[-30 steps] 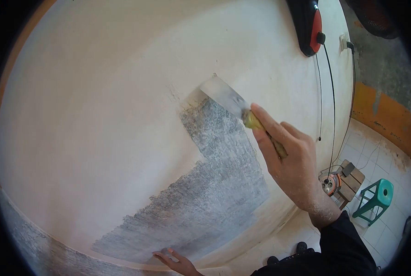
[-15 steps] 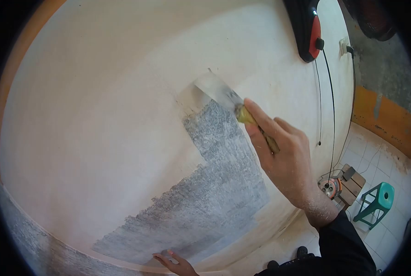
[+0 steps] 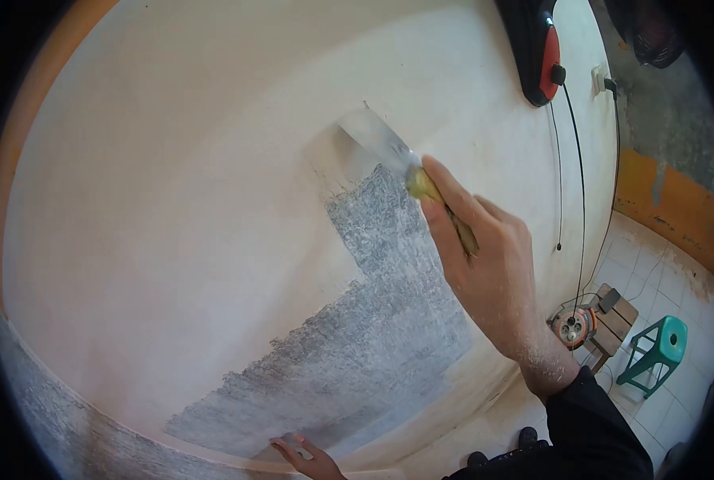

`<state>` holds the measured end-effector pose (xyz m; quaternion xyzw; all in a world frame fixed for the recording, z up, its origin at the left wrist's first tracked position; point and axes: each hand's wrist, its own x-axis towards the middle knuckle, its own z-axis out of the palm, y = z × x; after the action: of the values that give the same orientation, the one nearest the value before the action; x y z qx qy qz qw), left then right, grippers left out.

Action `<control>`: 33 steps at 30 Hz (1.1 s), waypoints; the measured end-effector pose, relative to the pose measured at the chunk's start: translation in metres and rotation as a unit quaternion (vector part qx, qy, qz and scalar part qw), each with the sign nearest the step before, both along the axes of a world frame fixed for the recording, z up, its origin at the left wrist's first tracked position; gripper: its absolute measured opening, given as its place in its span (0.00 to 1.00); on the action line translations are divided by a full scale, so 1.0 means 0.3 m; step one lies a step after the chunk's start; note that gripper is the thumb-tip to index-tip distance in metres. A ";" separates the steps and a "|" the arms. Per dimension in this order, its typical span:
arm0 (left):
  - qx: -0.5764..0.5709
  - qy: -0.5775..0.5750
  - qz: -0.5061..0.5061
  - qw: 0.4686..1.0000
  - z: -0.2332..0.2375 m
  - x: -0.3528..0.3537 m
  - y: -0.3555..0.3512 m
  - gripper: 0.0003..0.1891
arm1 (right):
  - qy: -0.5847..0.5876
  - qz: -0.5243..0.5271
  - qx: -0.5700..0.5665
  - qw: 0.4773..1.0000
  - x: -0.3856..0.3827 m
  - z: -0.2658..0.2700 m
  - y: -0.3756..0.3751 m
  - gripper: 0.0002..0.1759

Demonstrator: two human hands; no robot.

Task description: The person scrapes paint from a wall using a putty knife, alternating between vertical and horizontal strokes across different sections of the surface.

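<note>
My right hand point(image 3: 489, 264) is closed around the yellowish handle of a putty knife point(image 3: 422, 188). Its wide metal blade lies against the off-white wall point(image 3: 173, 200), just above the top end of a rough grey patch point(image 3: 373, 304) where the pale coat is gone. A small dark crumb or mark shows by the blade's upper corner. Low in the view, my left hand point(image 3: 313, 462) is at the patch's bottom edge with its fingers extended and nothing in them. Pale dust speckles my right wrist.
A black and red device point(image 3: 542, 64) hangs on the wall at upper right, with cords running down. A cable reel point(image 3: 573, 326) sits by a small wooden stool point(image 3: 613, 324). Beside it stands a green plastic stool point(image 3: 657, 352) on the tiled floor point(image 3: 637, 248).
The putty knife and my right hand have moved slightly up the wall, the blade farther above the grey patch. The view has shifted a little. My left hand stays by the patch's bottom edge.
</note>
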<state>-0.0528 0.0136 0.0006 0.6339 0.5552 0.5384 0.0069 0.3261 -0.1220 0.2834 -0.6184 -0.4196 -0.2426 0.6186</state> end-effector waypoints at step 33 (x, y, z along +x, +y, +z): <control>0.006 -0.032 -0.028 0.999 0.013 0.008 -0.011 0.34 | -0.071 -0.025 -0.035 0.997 0.011 -0.062 -0.041 0.24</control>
<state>-0.0505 0.0102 0.0045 0.6319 0.5332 0.5613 0.0355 0.3294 -0.1343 0.2647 -0.6313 -0.4546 -0.2866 0.5592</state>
